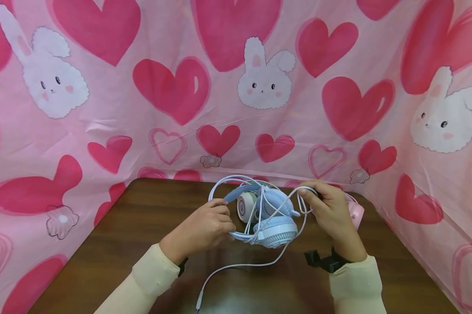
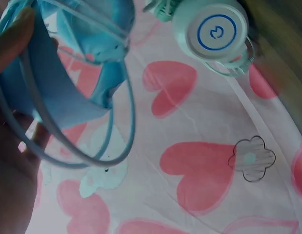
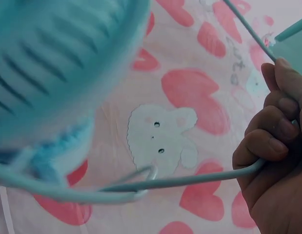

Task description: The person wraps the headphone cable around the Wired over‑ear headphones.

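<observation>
Light-blue over-ear headphones [image 1: 277,231] are held up above the brown table, with a white cable [image 1: 241,265] wound in loops around them. My left hand [image 1: 204,224] grips the headband [image 2: 68,100] along with some cable loops, thumb across it in the left wrist view. Curled around a stretch of the cable [image 3: 204,179], to the right of the ear cups, is my right hand [image 1: 332,209]. Slack cable passes below the ear cups to a plug end [image 1: 199,300] near the table's front. Ribbed slots mark the ear cup [image 3: 48,63] close to the right wrist camera.
White-and-green headphones [image 1: 247,207] lie behind the blue ones, partly hidden. Pink headphones [image 1: 357,213] sit at the right, partly covered by my right hand. A pink cloth [image 1: 220,104] with hearts and rabbits hangs around the brown table [image 1: 141,235].
</observation>
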The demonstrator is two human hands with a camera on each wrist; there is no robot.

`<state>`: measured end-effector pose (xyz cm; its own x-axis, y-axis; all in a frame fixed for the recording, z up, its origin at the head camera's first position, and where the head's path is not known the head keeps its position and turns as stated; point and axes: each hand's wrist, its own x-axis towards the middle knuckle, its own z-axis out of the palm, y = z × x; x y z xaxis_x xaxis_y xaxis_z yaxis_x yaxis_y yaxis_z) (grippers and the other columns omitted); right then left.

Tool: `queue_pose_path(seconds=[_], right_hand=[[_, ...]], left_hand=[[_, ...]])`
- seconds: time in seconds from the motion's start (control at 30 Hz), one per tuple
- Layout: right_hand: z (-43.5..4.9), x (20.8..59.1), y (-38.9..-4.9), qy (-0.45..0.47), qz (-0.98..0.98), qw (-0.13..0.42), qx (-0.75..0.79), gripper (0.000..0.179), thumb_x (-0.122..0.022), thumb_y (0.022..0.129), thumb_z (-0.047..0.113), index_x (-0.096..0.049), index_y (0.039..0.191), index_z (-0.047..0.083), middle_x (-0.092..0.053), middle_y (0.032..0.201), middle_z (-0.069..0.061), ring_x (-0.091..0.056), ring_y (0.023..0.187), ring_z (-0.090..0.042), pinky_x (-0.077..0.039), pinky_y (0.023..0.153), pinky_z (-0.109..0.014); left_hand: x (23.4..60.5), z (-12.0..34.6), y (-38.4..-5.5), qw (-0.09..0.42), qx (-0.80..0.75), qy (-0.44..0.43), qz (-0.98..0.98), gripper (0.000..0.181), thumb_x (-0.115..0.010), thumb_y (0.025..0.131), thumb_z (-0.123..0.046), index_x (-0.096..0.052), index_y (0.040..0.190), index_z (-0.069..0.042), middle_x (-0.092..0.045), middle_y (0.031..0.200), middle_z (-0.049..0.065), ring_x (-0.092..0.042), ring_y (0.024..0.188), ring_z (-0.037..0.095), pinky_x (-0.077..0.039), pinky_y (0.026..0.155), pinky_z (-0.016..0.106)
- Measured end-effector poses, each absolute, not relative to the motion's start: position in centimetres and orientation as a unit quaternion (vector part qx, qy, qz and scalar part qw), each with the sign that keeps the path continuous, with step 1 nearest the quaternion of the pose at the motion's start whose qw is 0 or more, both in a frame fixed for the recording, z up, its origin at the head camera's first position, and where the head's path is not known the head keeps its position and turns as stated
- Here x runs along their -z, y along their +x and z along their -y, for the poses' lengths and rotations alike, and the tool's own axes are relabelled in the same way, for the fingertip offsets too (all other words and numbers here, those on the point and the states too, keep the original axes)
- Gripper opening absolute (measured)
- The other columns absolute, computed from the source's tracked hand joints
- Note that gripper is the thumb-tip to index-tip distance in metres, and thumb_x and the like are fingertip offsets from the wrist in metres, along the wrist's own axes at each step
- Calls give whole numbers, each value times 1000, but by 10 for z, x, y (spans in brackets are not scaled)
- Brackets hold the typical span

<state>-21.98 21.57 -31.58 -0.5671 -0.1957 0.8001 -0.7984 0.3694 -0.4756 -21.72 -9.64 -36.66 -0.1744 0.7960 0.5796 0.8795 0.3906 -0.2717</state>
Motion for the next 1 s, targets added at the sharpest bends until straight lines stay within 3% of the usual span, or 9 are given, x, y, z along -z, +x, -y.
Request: queue_pose_path(seconds=[0.23,0.57,0.77,1.0], right_hand=[[-220,317,-230,279,797,291,-449,17,-68,84,-7,-73,97,3,-64,79,6,-54,69,-7,-45,61,-16],[-221,319,-231,227,808,292,-459,10,-71,83,-6,-71,92,-2,-59,67,-3,-48,57,-7,-42,49,-18],[-227,327,-240,228,811,302,-447,8,-75,83,4,-72,91,2,-61,69,-4,-50,62,-11,-42,52,-18],[-230,335,-252,228,823,271,-445,7,-74,84,10,-70,85,5,-57,69,1,-49,65,-13,-41,56,-20]], left_hand=[[365,97,-214,278,99,-562,773,18,-86,73,-21,-68,76,-17,-62,70,-10,-53,80,13,-40,100,39],[364,91,-210,269,101,-585,758,17,-86,72,-21,-70,78,-18,-63,72,-11,-55,81,11,-38,103,42],[364,87,-209,273,109,-597,747,18,-87,71,-19,-70,79,-17,-64,74,-10,-57,82,10,-37,104,43],[365,86,-206,274,112,-599,744,19,-86,72,-18,-68,77,-17,-63,73,-10,-57,84,11,-36,105,43]])
